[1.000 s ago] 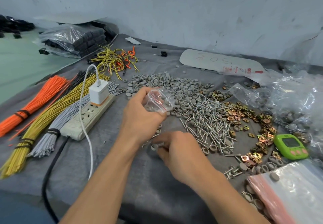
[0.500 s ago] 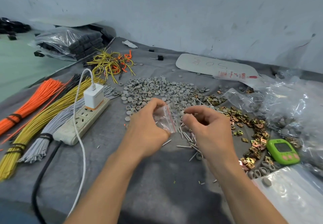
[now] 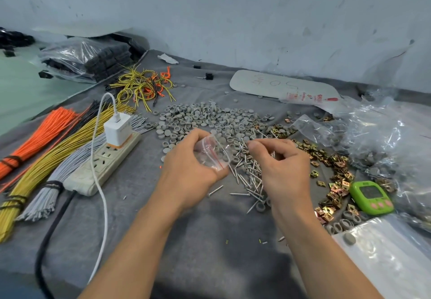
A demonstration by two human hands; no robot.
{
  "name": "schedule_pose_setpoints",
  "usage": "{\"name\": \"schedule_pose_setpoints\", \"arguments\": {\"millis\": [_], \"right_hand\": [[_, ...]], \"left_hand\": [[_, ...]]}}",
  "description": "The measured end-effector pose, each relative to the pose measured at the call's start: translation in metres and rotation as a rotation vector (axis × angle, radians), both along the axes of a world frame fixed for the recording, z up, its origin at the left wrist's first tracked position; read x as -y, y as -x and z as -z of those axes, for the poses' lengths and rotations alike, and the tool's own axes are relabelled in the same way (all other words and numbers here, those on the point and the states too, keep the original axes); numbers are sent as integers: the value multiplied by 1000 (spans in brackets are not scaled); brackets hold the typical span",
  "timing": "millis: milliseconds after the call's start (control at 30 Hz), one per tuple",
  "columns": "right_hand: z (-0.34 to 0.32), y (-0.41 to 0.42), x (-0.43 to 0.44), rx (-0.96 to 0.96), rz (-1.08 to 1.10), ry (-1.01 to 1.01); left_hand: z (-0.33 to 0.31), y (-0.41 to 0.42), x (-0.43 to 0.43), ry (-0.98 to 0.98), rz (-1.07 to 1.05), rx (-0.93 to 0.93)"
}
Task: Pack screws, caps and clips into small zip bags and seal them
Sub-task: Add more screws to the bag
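Above screws (image 3: 250, 178), L hand (image 3: 186, 170) still grips zip bag (image 3: 211, 153); R hand (image 3: 282, 168) raised alongside, can't tell grip.

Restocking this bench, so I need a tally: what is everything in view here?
zip bag: one, clear with red strip, centre, held
caps: many, grey, pile beyond the bag
screws: many, silver, right of bag
clips: many, brass, right of screws
timer: one, green, right edge
power strip: one, off-white, left
wire bundles: several, orange, yellow, grey, far left
left hand: one, grip on zip bag
right hand: one, fingers curled beside bag
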State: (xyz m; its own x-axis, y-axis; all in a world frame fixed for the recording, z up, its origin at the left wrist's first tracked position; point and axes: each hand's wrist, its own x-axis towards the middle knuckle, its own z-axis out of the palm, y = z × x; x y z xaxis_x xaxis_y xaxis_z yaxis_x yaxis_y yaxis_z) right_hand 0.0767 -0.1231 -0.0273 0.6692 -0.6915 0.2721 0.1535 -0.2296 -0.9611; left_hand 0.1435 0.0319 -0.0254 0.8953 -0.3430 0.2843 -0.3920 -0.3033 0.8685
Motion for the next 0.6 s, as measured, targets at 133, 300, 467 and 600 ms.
{"name": "schedule_pose_setpoints", "arguments": {"millis": [133, 300, 467, 600], "right_hand": [[10, -3, -4, -345, -98, 338], [26, -5, -39, -560, -297, 872], [31, -4, -48, -507, -280, 923], [34, -4, -54, -470, -291, 920]], "left_hand": [[1, -9, -6, 179, -75, -52], [3, -13, -8, 308, -62, -118], [0, -14, -8, 326, -91, -79], [0, -14, -11, 302, -109, -37]]}}
